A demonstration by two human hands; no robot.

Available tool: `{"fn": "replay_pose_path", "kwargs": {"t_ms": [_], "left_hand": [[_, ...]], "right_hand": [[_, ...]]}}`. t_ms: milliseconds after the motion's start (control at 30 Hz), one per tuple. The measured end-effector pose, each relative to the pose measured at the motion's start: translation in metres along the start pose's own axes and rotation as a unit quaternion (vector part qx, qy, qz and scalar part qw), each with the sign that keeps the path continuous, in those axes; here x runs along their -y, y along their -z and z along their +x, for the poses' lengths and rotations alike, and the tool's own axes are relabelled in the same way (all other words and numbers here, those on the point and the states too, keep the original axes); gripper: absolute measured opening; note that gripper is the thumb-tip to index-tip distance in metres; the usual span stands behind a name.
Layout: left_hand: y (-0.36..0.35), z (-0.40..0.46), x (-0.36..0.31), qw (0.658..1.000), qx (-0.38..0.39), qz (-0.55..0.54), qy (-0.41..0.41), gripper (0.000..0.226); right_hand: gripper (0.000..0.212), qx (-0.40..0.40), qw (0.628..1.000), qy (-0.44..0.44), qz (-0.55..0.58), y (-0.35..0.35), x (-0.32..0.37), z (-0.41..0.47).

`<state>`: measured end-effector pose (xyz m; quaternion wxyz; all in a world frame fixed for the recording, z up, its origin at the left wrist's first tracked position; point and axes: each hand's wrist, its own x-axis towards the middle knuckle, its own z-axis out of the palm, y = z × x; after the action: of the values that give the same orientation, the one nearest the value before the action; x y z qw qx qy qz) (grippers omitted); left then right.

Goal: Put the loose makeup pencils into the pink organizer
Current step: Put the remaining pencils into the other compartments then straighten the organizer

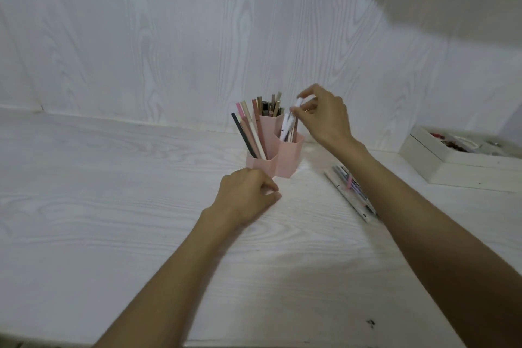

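Observation:
The pink organizer (288,158) stands on the white table near the wall, made of three hexagonal cups with several pencils upright in them. My right hand (324,116) is above the right cup, its fingertips pinched on the top of a white pencil (291,118) whose lower end is inside that cup. My left hand (248,195) rests on the table against the front left cup, fingers curled, touching its base. A pile of loose makeup pencils (350,189) lies on the table to the right, partly hidden under my right forearm.
A white open box (432,155) with small items inside sits at the right by the wall. The white wood-grain wall (197,37) rises just behind the organizer. A small dark speck (371,322) marks the table near the front edge.

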<state>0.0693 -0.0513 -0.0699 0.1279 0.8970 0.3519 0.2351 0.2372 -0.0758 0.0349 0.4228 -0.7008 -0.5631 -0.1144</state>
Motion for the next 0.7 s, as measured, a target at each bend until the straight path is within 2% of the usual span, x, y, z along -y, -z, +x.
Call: {"fn": "replay_pose_path", "kwargs": {"t_ms": [67,200,300,367,467,567,633,700], "left_hand": [[0.000,0.000,0.000,1.000,-0.002,0.000,-0.003,0.027],[0.001,0.000,-0.001,1.000,0.000,-0.007,-0.009,0.025],[0.002,-0.002,-0.002,1.000,0.007,-0.007,-0.014,0.025],[0.004,-0.002,-0.003,1.000,0.017,-0.009,-0.015,0.026],[0.006,-0.003,-0.005,0.999,0.046,-0.018,-0.011,0.028],[0.009,-0.001,-0.011,0.996,0.089,-0.005,0.002,0.031],[0.012,0.002,-0.017,0.993,0.120,0.010,0.017,0.033],[0.012,0.010,-0.034,0.989,0.144,0.006,0.020,0.036]], "right_hand": [[0.025,0.001,1.000,-0.002,-0.024,-0.004,-0.002,0.001],[0.026,-0.011,0.989,0.069,-0.133,-0.016,-0.007,-0.007],[0.036,0.030,0.977,0.109,-0.180,-0.023,-0.013,-0.019],[0.043,0.071,0.981,0.100,-0.151,-0.019,-0.016,-0.023],[0.045,0.108,0.989,0.064,-0.078,0.008,-0.025,-0.022],[0.030,0.135,0.989,-0.003,-0.058,0.051,-0.043,-0.020],[0.026,0.184,0.974,-0.104,-0.080,0.076,-0.059,-0.019],[0.026,0.255,0.929,-0.247,-0.104,0.100,-0.077,-0.027]]}}
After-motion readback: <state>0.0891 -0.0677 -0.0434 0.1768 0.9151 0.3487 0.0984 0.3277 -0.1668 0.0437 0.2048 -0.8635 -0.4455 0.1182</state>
